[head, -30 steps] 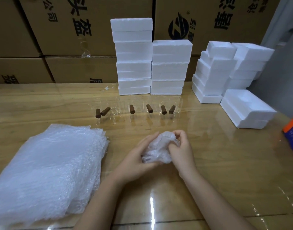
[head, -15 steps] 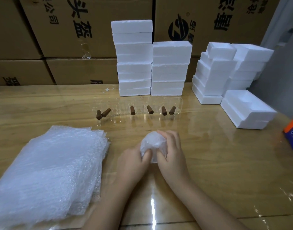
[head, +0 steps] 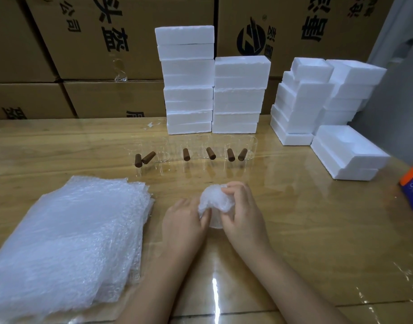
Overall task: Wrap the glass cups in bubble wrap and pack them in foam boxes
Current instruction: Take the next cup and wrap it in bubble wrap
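Near the front edge of the glossy bench (head: 317, 230), gripping a rounded, crinkly bubble-wrapped glass cup (head: 213, 199) in curled fingers of left hand (head: 184, 220) and right hand (head: 244, 213).

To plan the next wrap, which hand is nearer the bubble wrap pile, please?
Left: the left hand lies right of the bubble wrap pile; the right hand is farther right.

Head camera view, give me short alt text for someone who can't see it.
Two bare hands, left hand and right hand, grip a clear glass cup bundled in white bubble wrap on a glossy wooden table. A pile of bubble wrap sheets lies to the left; clear glass cups with brown cylindrical handles and stacked white foam boxes stand behind.
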The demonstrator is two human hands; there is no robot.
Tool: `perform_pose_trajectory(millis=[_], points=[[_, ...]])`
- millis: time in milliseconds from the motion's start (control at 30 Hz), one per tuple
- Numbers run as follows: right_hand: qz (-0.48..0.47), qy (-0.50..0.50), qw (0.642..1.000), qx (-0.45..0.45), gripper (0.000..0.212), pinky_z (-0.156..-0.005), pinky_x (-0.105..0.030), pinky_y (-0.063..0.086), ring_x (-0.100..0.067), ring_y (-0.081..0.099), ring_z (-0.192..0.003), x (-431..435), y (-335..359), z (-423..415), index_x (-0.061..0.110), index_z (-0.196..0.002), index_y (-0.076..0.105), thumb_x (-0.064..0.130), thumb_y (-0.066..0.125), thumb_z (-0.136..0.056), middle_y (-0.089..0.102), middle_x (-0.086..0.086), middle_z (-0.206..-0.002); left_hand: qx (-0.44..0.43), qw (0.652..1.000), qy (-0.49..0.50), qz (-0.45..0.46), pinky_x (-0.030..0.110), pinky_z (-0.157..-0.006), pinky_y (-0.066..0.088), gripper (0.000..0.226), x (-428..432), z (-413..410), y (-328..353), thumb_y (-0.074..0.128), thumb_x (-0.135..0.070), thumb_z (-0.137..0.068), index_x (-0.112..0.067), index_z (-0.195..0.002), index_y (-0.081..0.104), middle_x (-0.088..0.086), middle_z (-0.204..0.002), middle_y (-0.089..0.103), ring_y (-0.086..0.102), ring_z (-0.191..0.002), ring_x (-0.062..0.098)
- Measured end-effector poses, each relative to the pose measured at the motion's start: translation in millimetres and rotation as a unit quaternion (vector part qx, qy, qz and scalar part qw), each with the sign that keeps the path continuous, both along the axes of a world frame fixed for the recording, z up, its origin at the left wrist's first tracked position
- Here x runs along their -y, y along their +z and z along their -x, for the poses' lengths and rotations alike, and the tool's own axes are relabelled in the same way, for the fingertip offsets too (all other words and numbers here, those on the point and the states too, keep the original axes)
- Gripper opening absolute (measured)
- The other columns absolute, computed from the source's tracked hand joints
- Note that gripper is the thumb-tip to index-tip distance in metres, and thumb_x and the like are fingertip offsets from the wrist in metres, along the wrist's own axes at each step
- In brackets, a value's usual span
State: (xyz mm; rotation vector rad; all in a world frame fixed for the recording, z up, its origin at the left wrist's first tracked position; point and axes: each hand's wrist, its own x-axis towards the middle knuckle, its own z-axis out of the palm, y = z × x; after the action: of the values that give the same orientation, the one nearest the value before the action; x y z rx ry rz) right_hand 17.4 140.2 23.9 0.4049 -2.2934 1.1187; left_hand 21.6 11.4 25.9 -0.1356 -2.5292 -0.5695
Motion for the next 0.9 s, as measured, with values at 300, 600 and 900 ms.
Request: perform_pose_trajectory(millis=[300,600,900], points=[[0.023,0.015,0.999,-0.036,0.048,-0.075,-0.023,0.042,-0.022,0.06,-0.09,-1.0,5.3,2.6,0.007,-0.089,0.063,-0.019,0.055,-0.049,0.062,0.003,-0.096,0.084,0.987,-0.107,-0.082,0.025,-0.058,0.042,0.079,-6.9,-2.9,-5.4,0.055,-0.02,-0.082,-0.024,-0.151,0.017,-0.013,-0.089,0.066,0.06,-0.071,0.011],[0.154,0.09,0.971,0.16,0.068,-0.099,-0.032,0.046,-0.008,0.05,-0.123,17.2,-8.1,-7.0,0.03,-0.143,0.03,0.031,0.06,-0.082,0.046,0.007,-0.137,0.071,0.872,-0.089,-0.477,0.007,-0.052,0.043,0.034,-8.1,-1.7,4.5,0.049,-0.015,-0.073,-0.038,-0.097,0.054,-0.029,-0.08,0.066,0.062,-0.07,-0.009],[0.165,0.016,0.977,0.138,0.066,-0.08,-0.027,0.048,-0.009,0.058,-0.099,-1.2,-0.2,2.6,0.045,-0.113,0.046,-0.007,0.056,-0.074,0.058,0.014,-0.113,0.042,0.934,-0.141,-0.326,0.012,-0.092,0.042,0.084,-15.0,-7.8,-3.1,0.065,-0.019,-0.071,-0.031,-0.145,0.027,-0.017,-0.137,0.047,0.046,-0.122,-0.007]])
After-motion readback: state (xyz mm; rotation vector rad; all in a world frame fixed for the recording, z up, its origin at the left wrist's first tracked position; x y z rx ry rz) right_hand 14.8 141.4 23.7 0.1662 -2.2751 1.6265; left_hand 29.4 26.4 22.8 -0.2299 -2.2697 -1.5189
